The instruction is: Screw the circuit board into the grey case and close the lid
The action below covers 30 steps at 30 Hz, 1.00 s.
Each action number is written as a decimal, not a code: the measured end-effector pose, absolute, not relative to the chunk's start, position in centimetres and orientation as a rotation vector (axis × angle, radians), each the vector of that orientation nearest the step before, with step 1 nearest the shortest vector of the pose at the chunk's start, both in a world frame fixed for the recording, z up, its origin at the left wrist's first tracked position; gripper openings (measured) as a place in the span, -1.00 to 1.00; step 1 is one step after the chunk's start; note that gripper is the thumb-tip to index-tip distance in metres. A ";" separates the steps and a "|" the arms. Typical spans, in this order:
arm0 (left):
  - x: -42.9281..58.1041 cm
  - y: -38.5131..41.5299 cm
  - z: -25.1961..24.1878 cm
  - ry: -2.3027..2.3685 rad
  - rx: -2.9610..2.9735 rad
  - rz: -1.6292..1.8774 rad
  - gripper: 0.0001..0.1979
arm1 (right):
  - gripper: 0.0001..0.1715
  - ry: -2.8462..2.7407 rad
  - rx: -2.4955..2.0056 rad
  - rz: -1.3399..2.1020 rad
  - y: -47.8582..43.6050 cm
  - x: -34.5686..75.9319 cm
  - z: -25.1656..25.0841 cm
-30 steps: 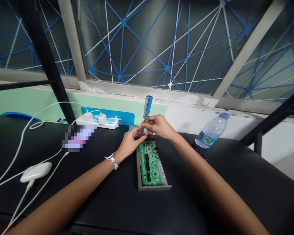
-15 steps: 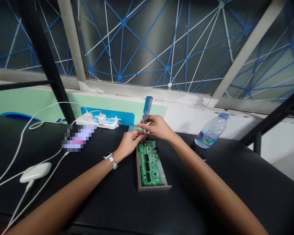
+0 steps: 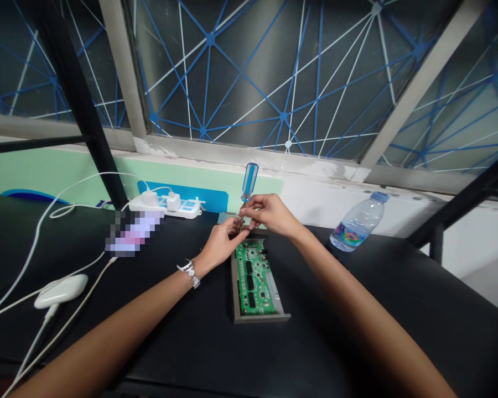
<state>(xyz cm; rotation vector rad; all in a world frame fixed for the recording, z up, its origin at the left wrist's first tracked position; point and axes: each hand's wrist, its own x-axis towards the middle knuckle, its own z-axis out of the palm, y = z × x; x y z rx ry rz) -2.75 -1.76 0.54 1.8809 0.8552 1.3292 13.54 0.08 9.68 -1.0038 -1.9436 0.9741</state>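
Observation:
A screwdriver (image 3: pixel 249 181) with a clear and blue handle stands nearly upright, tip down, at the far end of an opened metal case. In the case (image 3: pixel 234 298) lies a green circuit board (image 3: pixel 253 276) with black chips. My right hand (image 3: pixel 274 214) is closed, its fingertips pinching the shaft just under the handle. Lower down, my left hand (image 3: pixel 222 240), wearing a silver bracelet (image 3: pixel 190 273), has thumb and fingers closed around the shaft near its tip. The tip itself, and any screw under it, is hidden by the fingers.
A white power strip (image 3: pixel 191 208) with plugged-in chargers lies at the back left, near a pixelated patch (image 3: pixel 135 236). White cables cross the left side beside a white oval device (image 3: pixel 62 291). A plastic bottle (image 3: pixel 359 222) leans against the wall at right.
The screwdriver handle has turned a little, showing another face. My right fingers have shifted their pinch on the shaft, and my left hand has moved slightly right. The case stays put.

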 end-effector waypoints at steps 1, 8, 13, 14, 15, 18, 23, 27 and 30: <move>-2.7 -1.8 0.5 0.889 1.868 1.348 -0.79 | -0.76 -1.937 -1.003 0.940 0.2 13.6 9.5; -2.5 -1.5 -0.1 0.945 1.777 1.364 -0.85 | -0.71 -1.919 -1.069 0.682 0.1 13.2 8.8; -2.7 -1.3 -0.2 0.850 1.741 1.299 -0.85 | -0.65 -1.924 -1.076 0.740 -0.1 13.1 9.1; -2.8 -1.3 -0.2 0.818 1.742 1.281 -0.83 | -0.64 -1.927 -1.070 0.801 -0.1 13.2 9.2; -2.9 -1.2 -0.2 0.788 1.748 1.263 -0.82 | -0.62 -1.931 -1.063 0.875 -0.2 13.3 9.4; -3.0 -1.1 -0.2 0.752 1.814 1.221 -0.80 | -0.56 -1.939 -1.035 1.103 -0.4 13.6 9.9; -3.0 -1.2 0.0 0.821 1.958 1.195 -0.78 | -0.57 -1.948 -1.002 1.264 -0.6 13.8 10.2; -2.9 -1.4 0.3 0.848 1.977 1.190 -0.78 | -0.67 -1.953 -0.990 1.259 -0.7 13.9 10.3; -2.8 -1.6 0.4 0.816 1.952 1.249 -0.80 | -0.74 -1.940 -1.013 1.166 -0.6 13.7 10.1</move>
